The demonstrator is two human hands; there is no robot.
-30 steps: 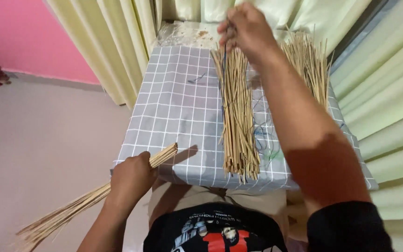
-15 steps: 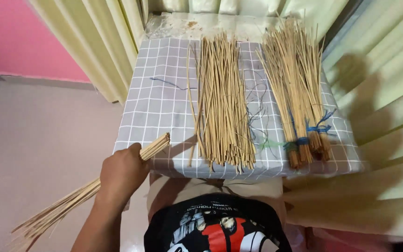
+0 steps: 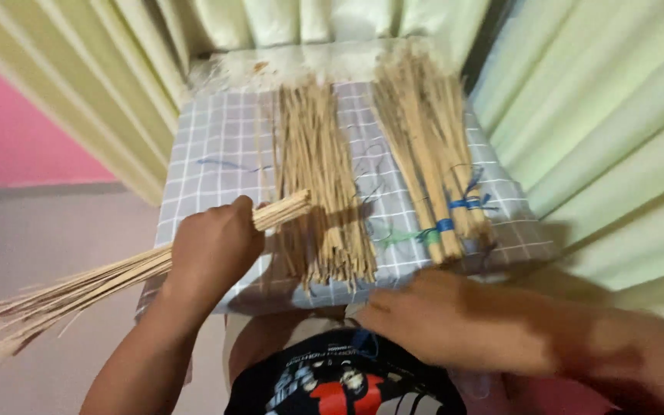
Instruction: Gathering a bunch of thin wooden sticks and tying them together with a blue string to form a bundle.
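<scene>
While fisted: left hand (image 3: pixel 213 250) grips a bundle of thin tan sticks (image 3: pixel 101 280), keeping them gathered.
Right hand (image 3: pixel 455 323): blurred, grip unclear, near the grey checked cloth (image 3: pixel 217 165).

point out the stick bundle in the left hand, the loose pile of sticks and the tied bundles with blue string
stick bundle (image 3: pixel 282 210), head view, on the cut ends past the left hand's fist
loose pile of sticks (image 3: pixel 320 184), head view, on the middle of the pile
tied bundles (image 3: pixel 424 146), head view, on the stalks above the blue string

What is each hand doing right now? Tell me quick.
Left hand: closed around a bundle of sticks.
Right hand: blurred, holding nothing visible; open or closed cannot be told.
</scene>
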